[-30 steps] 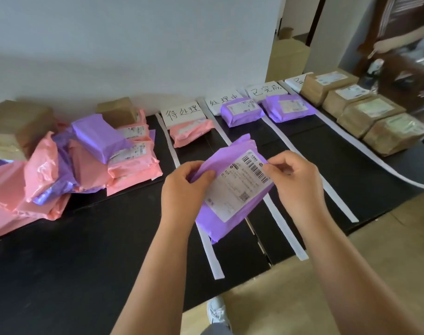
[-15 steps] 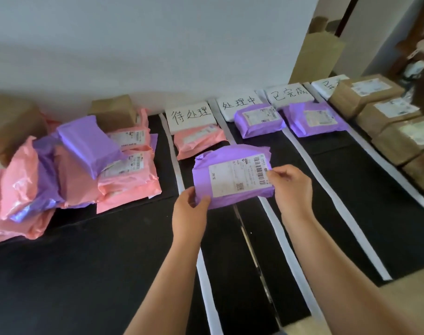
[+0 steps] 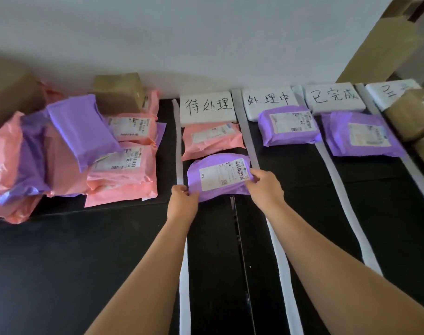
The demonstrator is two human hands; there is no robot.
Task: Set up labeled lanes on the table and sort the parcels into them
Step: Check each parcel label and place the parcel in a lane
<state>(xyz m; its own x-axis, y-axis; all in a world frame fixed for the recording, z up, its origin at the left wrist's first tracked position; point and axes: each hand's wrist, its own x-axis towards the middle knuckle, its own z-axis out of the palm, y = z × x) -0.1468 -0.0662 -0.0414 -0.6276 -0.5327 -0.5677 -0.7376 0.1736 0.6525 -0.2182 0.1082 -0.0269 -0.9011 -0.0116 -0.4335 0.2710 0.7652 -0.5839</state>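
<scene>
Two grips: left hand [image 3: 183, 201], right hand [image 3: 266, 187] pinch purple parcel [image 3: 218, 177] | lane card 待处理 [image 3: 208, 107] | others: card 处理中 [image 3: 269, 100], card 已完成 [image 3: 334, 97]

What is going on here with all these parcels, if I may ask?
A person is sorting parcels into lanes marked by white strips and handwritten labels. The left hand and right hand hold a purple parcel in the first lane, just in front of a pink parcel. An unsorted pile sits to the left.
</scene>
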